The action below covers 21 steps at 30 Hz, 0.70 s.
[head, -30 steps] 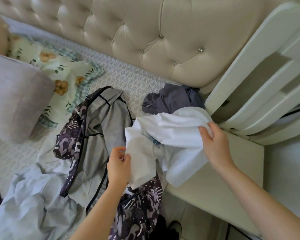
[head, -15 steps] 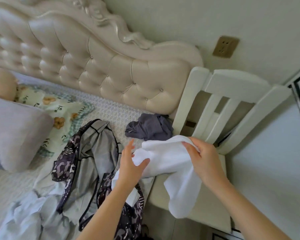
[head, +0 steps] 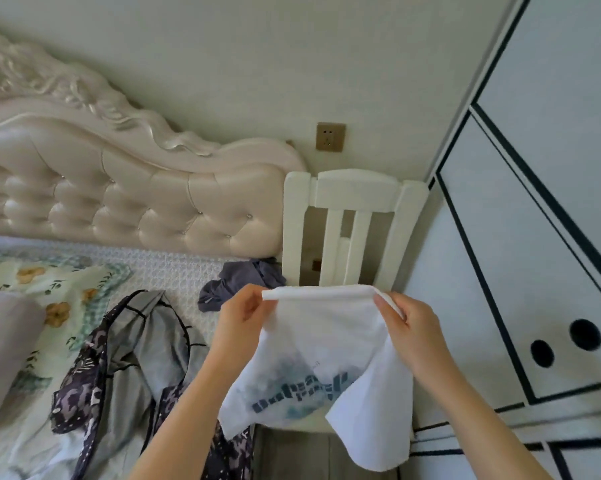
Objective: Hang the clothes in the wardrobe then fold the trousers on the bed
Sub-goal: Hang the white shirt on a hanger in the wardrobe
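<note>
A white T-shirt point(head: 321, 344) with a faint blue print showing through hangs spread in the air in front of the white chair point(head: 354, 216). My left hand point(head: 245, 315) pinches its top edge on the left and my right hand point(head: 411, 327) pinches it on the right. On the bed point(head: 174, 268) to the left lie a grey garment with black trim point(head: 146, 344), a dark patterned garment point(head: 80, 382) and a crumpled dark grey piece point(head: 236, 282). The wardrobe point(head: 534, 258) stands at the right with its doors closed.
A tufted cream headboard point(head: 136, 209) runs along the wall. A floral pillow point(head: 60, 299) and a grey pillow point(head: 4, 344) lie at the left. A wall socket point(head: 330, 136) sits above the chair. Pale bedding point(head: 42, 445) is bunched at the lower left.
Both hands have lifted the white T-shirt off the pile and stretched its top edge out flat. The view has tilted up and to the right, bringing the wardrobe in.
</note>
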Motion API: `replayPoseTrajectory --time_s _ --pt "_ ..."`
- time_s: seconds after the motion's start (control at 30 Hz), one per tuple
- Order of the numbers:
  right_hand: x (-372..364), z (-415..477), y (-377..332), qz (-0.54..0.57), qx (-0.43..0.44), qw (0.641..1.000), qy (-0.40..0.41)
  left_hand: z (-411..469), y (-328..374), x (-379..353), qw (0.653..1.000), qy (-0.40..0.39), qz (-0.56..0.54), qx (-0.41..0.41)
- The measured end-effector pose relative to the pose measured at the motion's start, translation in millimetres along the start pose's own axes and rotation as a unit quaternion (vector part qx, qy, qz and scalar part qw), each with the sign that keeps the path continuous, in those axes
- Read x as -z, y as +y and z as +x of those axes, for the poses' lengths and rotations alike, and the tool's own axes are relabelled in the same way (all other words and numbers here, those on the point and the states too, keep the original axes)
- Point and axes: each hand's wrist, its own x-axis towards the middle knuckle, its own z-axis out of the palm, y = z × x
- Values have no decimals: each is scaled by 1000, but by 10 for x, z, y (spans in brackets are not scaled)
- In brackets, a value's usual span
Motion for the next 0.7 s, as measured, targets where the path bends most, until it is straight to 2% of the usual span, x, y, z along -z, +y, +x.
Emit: replayPoseTrajectory --time_s 0.13,0.3,0.37,0.5,0.7 --pt "203 -227 -51 -86 -21 996 -28 -341 584 -181 997 -39 -4 -59" --pt "297 -539 -386 -22 106 994 -13 -658 1049 -467 986 -80 43 -137" --pt "383 -611 -475 -4 148 989 7 -724 1098 -529 985 -74 47 -146" --pt "539 -698 -421 39 121 991 47 -883 1116 -576 988 -52 34 -142" --pt "652 -873 -416 115 81 985 101 -1058 944 -676 978 -158 48 -126"
